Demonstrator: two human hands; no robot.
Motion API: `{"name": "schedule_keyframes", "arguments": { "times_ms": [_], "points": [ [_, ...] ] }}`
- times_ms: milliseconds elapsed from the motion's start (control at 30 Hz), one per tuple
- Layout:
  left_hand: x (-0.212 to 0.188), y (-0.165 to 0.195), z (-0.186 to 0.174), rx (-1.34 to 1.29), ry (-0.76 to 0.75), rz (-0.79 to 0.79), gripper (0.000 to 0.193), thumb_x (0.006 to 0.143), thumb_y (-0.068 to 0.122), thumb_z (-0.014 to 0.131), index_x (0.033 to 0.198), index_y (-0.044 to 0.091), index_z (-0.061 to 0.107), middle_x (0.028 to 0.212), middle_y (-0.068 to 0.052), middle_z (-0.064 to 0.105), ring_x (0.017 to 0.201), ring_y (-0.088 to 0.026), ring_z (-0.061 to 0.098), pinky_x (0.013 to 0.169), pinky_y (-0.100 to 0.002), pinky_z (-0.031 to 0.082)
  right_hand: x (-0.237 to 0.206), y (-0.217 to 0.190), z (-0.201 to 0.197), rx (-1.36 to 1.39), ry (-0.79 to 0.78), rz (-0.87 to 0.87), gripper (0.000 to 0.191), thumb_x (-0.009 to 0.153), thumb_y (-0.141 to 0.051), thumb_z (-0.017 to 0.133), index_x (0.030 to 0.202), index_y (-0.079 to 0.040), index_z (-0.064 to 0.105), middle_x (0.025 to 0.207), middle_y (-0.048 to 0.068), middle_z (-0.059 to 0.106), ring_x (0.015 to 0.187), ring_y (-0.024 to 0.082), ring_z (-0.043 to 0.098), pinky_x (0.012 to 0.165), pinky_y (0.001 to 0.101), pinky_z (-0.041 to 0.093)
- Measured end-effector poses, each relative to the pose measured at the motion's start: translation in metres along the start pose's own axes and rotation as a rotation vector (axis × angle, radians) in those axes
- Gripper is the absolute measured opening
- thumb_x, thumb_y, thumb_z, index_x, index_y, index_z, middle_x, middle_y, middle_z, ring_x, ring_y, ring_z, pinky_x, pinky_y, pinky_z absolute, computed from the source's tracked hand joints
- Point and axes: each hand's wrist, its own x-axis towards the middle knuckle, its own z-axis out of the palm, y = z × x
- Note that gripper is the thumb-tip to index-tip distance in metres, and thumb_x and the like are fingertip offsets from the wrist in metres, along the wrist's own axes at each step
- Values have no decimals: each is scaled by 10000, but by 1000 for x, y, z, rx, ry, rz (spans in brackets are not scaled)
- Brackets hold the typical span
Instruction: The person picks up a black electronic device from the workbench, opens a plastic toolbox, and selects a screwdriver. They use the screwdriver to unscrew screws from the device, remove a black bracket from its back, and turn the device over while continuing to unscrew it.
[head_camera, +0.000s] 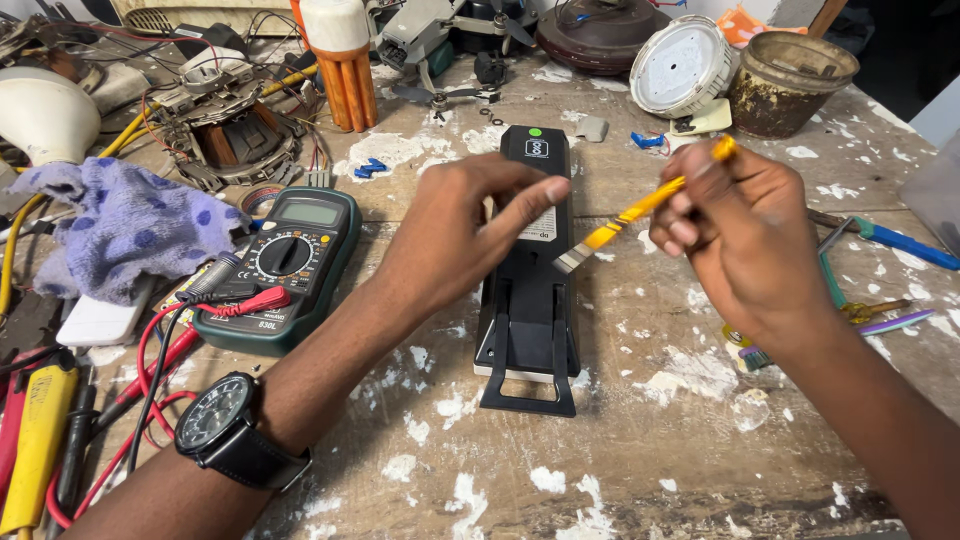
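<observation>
Across our paint-flecked workbench (620, 470) the long black device (528, 270) lies with its axis running away from us, our left hand (450, 235) pressing fingers on its top while our right hand (740, 230) pinches a yellow-handled brush (640, 208) angled at its right edge.
</observation>
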Motion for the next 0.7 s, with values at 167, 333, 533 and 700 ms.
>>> {"name": "schedule_keyframes", "arguments": {
  "times_ms": [167,333,533,700],
  "points": [
    [-4,-10,1,82,23,-281,533,863,419,754,1217,24,704,1073,-212,681,772,-265,742,662,-394,629,8,-7,3,-22,111,230,440,1101,-450,498,899,-60,477,772,33,545,643,123,553,510,283,457],
    [1,-23,8,50,-206,-525,756,835,600,709,1244,-33,656,1015,-190,767,851,-262,780,793,-402,627,10,-8,18,-435,32,622,589,984,-542,465,954,16,650,571,86,562,412,101,440,314,242,286],
    [4,-31,6,63,-390,-598,781,791,732,645,1038,7,799,831,-170,793,732,-254,787,749,-402,630,5,3,34,-858,-114,458,343,892,-311,717,924,28,675,561,43,590,417,111,576,400,271,494],
    [1,-33,5,-7,-405,-593,736,747,725,676,990,50,838,747,-138,795,660,-228,767,671,-393,616,5,6,30,-692,-93,513,321,857,-249,765,792,-30,540,917,75,748,418,100,562,398,267,490]
  ]
}}
